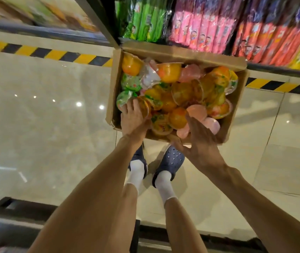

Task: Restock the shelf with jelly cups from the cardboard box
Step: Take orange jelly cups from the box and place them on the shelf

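Observation:
An open cardboard box (pixel 236 99) stands on the floor against the shelf base, piled with several jelly cups, mostly orange (pixel 169 72), some pink (pixel 196 111) and some green (pixel 130 83). My left hand (pixel 133 119) reaches into the box's near left corner, its fingers lying straight on an orange cup (pixel 144 107) and a green-lidded one. My right hand (pixel 200 137) is at the near right side, fingers straight and thumb spread, resting against the pink cups (pixel 183 132) at the front edge. Neither hand is seen curled round a cup.
The shelf (pixel 282 69) behind the box holds green (pixel 145 21), pink (pixel 200 28) and red (pixel 266 42) snack packs. A yellow-black hazard strip (pixel 54 54) runs along its base. My feet in blue clogs (pixel 171 159) stand just before the box on glossy tile. Another shelf edge (pixel 1 207) is behind me.

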{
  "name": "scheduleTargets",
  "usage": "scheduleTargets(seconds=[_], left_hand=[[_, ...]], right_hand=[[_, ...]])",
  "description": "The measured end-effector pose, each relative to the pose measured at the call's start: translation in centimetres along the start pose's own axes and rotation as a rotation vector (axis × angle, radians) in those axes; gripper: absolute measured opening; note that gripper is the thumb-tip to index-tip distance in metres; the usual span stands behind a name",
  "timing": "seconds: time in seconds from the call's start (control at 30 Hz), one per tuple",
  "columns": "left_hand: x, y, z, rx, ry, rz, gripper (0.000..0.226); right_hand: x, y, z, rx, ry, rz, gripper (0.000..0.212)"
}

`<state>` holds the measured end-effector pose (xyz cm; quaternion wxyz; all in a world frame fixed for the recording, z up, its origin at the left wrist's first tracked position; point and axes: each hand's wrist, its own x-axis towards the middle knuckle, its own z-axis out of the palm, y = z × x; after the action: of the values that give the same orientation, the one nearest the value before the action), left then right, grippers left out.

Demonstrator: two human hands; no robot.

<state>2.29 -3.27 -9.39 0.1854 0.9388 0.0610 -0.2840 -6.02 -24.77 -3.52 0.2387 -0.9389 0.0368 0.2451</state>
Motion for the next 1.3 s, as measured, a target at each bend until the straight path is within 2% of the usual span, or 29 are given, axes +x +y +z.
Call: scheduleTargets(seconds=[0.2, 0.3, 0.37, 0.47, 0.57, 0.77, 0.87, 1.0, 1.1, 1.3], left_hand=[[0.1, -0.3, -0.3, -0.015, 0.059, 0.025, 0.081], [-0.5, -0.7, -1.1, -0.153, 0.066, 0.054, 0.069], [-1.2, -0.7, -2.3, -0.250, 0.086, 0.046, 0.065], [-2.1, -1.0, -4.4, -0.331, 0.128, 0.088, 0.066], [-2.4, -1.9, -5.9, -0.408, 0.101, 0.157, 0.064], [-1.6, -4.3, -6.1, -0.405, 0.126, 0.185, 0.074], [-1.1, -5.0, -5.9, -0.400, 0.108, 0.165, 0.080], [-0.8, -5.8, -5.6, -0.404, 0.077, 0.118, 0.078], [-0.7, -6.3, -5.5, -0.392, 0.069, 0.103, 0.074], [-1.5, -5.3, -7.4, -0.412, 0.047, 0.133, 0.077]], right_hand=[[0.6, 0.0, 0.0, -0.003, 0.014, -0.008, 0.089], [2.4, -1.6, -1.6, 0.029, -0.068, 0.124, 0.091], [3.9, -2.9, -2.8, 0.058, -0.057, 0.142, 0.089], [6.5, -4.5, -4.0, 0.110, 0.002, 0.166, 0.087], [9.8, -5.6, -4.6, 0.135, 0.039, 0.204, 0.092], [16.4, -6.4, -4.2, 0.139, -0.004, 0.333, 0.103], [18.1, -6.7, -3.5, 0.182, -0.023, 0.390, 0.099], [19.2, -7.0, -3.0, 0.240, 0.068, 0.445, 0.090], [19.2, -6.8, -2.9, 0.227, 0.120, 0.408, 0.082], [16.4, -6.8, -4.8, 0.267, 0.113, 0.327, 0.072]])
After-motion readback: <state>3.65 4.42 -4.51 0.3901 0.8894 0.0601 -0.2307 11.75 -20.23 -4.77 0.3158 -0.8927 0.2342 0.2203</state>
